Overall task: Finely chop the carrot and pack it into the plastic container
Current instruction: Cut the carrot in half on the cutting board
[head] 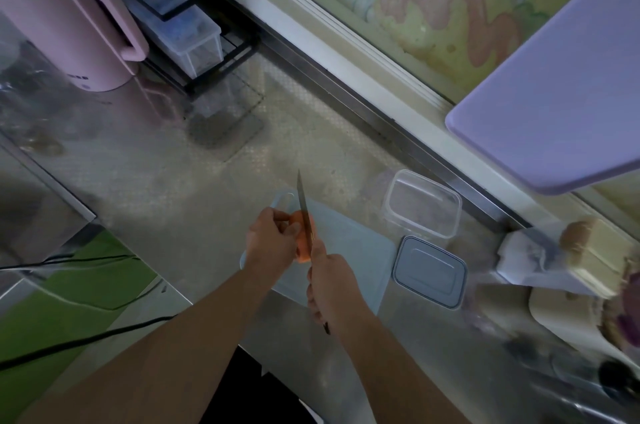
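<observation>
On the cutting board (349,243), left hand (273,240) grips the carrot (304,243); right hand (329,281) grips the knife (304,202).

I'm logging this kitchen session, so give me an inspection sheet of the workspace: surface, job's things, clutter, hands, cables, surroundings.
Surface: metal counter, dull and smudged; pale blue cutting board near the front edge.
Job's things: carrot on the board, uncut pieces not seen; knife blade laid along it; clear plastic container open and empty beside the board; its lid flat in front of it.
Clutter: pink kettle, black wire rack holding a clear box, blurred items at far right.
Hands: left hand holds the carrot; right hand grips the knife handle.
Cables: black cables run off the counter's left edge.
Surroundings: window frame behind; lilac board leaning upper right.
</observation>
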`<action>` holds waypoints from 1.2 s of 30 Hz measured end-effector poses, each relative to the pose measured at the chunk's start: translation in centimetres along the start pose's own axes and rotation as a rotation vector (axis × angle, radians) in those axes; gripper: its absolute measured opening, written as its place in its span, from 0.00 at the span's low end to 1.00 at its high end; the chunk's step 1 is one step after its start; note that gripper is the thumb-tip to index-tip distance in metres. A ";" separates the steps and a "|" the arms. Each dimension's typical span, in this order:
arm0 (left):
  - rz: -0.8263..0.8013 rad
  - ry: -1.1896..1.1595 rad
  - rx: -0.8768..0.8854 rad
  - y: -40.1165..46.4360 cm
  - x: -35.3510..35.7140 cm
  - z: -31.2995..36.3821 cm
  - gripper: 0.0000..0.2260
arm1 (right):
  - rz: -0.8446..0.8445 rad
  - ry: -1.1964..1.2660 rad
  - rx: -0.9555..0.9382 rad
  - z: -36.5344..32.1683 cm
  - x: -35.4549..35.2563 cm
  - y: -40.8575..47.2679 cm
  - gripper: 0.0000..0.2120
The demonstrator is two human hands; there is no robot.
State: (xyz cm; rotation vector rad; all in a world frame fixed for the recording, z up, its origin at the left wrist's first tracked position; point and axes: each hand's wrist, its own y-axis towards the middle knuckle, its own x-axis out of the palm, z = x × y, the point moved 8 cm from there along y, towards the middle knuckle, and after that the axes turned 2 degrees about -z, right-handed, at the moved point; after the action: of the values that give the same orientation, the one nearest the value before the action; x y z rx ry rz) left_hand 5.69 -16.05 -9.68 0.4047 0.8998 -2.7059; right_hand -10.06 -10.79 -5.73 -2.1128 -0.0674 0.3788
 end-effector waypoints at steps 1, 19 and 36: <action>-0.005 -0.002 -0.010 -0.1 0.2 -0.1 0.08 | 0.007 -0.001 -0.006 0.4 -0.1 0.0 0.25; -0.053 -0.002 -0.046 -0.3 0.5 -2.1 0.09 | 0.097 -0.020 -0.114 4.3 1.6 0.6 0.25; -0.049 -0.026 0.023 -1.5 1.4 0.7 0.06 | 0.160 -0.028 -0.184 2.5 -1.5 0.1 0.26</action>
State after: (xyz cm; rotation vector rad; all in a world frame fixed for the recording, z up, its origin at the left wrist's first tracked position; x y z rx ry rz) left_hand 3.75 -15.54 -8.75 0.3557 0.8840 -2.7616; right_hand -12.26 -9.16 -6.69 -2.3019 0.0536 0.5142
